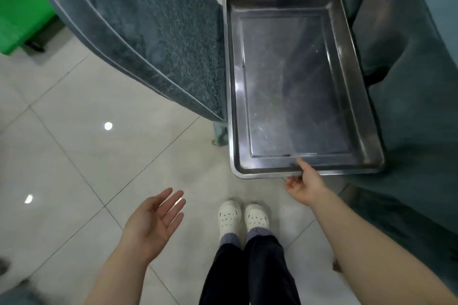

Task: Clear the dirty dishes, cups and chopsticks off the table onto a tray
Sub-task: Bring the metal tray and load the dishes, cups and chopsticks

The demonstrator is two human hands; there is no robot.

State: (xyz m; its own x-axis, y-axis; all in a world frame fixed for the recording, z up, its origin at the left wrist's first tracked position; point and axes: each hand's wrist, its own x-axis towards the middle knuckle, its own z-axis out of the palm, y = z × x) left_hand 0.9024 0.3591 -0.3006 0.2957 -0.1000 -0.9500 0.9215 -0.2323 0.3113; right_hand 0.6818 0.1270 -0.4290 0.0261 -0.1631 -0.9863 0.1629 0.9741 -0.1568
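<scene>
Floor [74,111]: pale tile, beneath the tray and everything else in view.
Surface [138,22]: draped in a dark teal cloth, lying left of the tray; its hanging edge comes right up beside the tray's left rim. Its top is out of view, so no dishes, cups or chopsticks can be confirmed.
Covered seat [401,62]: same teal cloth, right of the tray; whether the tray rests on it cannot be told.
Tray [234,86]: steel, rectangular, nothing in it. Long axis runs away from the person, short near rim toward the feet.
Bin [17,12]: green, far left of the tray, beyond the surface.
Right hand [303,184]: at the tray's near rim, right of centre, thumb over the rim, fingers curled beneath; it grips the tray.
Left hand [158,215]: well left of the tray and nearer the person, palm up, fingers straight, holding nothing.
Deciding relation: the right hand holds only one short end, so the tray's length cantilevers away from it. The free left hand lies on the tray's left, surface-facing side.
Judgement: loading not yet begun; the tray likely needs steadying or setting by the surface first.
Risk: a one-handed grip may let the far end dip.
</scene>
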